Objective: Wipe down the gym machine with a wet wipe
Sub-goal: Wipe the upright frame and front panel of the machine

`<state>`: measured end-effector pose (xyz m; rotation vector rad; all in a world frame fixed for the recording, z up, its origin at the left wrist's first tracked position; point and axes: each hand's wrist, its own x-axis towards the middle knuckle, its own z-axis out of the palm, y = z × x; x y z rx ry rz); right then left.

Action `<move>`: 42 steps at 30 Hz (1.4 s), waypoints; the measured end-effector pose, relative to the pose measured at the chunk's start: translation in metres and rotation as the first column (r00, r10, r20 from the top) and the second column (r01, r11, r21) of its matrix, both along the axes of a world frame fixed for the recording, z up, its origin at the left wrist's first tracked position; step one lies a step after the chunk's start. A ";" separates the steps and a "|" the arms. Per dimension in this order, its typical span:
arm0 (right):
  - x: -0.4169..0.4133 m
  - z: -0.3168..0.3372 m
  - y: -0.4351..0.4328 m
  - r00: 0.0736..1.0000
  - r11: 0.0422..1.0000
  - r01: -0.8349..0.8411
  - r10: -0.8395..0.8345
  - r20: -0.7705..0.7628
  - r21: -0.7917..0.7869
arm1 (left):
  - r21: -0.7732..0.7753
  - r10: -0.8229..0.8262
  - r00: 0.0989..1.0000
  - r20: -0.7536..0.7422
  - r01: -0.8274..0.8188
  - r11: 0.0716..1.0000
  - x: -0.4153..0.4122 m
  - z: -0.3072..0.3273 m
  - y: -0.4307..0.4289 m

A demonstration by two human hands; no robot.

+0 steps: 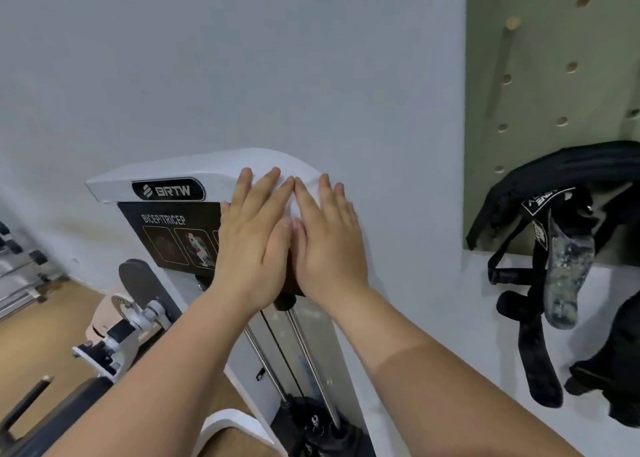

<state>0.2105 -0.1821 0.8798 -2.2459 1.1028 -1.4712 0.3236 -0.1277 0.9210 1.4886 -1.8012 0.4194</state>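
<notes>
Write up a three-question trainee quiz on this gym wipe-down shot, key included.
1. True or false: the left hand and the right hand both lie flat, fingers straight, on the white wet wipe.
2. Which part of the white BRTW gym machine is the wipe pressed on? A) the rounded top cover B) the steel guide rods C) the dark seat pad
3. Fill in: the black straps hang at the right, below a ____ with round holes.

Key: 1 true; 2 A; 3 green pegboard.
</notes>
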 end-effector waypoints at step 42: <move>-0.027 -0.091 -0.005 0.979 0.983 -0.171 0.162 0.123 0.062 | -0.050 -0.099 0.982 -0.159 0.092 0.994 0.000 -0.015 -0.010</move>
